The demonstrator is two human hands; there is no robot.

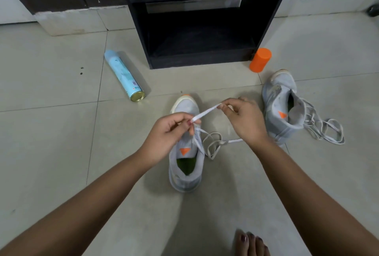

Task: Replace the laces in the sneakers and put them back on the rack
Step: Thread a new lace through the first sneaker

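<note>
A white lace point(207, 112) was held stretched between the hands, pinched at one end by the curled fingers of the left hand point(170, 130) and at the other by the right hand point(244, 120). A grey sneaker point(185, 165) was set on the floor point(51, 132) just beneath the left hand. A second sneaker point(281, 108) was laid just right of the right hand, with the rack point(196, 30) beyond both hands.

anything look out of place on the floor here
The blue spray can lies on its side left of the black rack. The second sneaker, off to the right, has its loose lace spilled across the tiles.
</note>
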